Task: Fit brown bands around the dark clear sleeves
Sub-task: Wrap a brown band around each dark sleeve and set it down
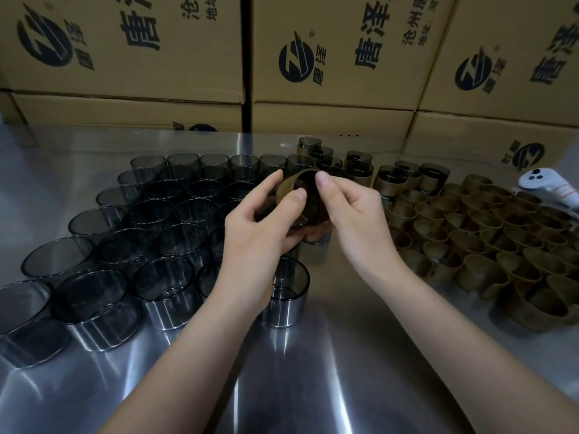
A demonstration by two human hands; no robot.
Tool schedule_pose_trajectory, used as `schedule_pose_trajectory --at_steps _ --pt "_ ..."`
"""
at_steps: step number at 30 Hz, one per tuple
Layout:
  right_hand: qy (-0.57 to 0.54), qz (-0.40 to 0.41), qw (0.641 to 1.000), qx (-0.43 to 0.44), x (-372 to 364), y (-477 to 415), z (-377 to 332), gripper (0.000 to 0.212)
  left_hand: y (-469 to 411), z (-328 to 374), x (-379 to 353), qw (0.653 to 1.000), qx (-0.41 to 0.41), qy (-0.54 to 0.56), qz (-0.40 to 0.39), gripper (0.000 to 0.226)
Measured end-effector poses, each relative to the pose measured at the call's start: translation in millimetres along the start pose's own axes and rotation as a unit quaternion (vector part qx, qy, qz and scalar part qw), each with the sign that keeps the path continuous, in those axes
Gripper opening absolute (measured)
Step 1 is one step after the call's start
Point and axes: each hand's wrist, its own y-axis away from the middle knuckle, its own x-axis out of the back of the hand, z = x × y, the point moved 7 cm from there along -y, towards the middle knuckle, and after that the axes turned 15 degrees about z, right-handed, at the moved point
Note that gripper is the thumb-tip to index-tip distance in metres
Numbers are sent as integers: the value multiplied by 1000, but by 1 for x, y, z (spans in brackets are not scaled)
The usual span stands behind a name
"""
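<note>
- Head view: left hand (260, 227) is gripping a dark clear sleeve (310, 211).
- Right hand (354, 214) is pinching the brown band (283, 191) around it.
- Loose bands (470, 245) are lying right of the hands.

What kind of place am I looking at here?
Probably a small factory or packing workshop: printed cardboard cartons stacked behind a steel table, with rows of identical dark sleeves and brown bands laid out for hand assembly.
</note>
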Motion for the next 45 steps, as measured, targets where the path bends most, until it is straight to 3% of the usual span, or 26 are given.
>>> schedule_pose_trajectory --at_steps 21,27,31,36,45 --pt "-37 3 999 -39 6 -6 4 23 -1 -3 0 1000 1 -3 -5 46" --pt "-72 -54 992 -92 -1 -4 6 30 0 -2 1 1000 14 13 -13 43" --pt "-120 -94 980 -130 -7 -2 7 34 -1 -1 2 998 28 50 -10 55" --pt "-15 -98 989 -112 -8 -3 9 53 -2 1 2 997 33 74 -7 49" --pt "-71 -142 974 -159 -16 3 16 43 -1 4 0 997 30 73 -23 48"
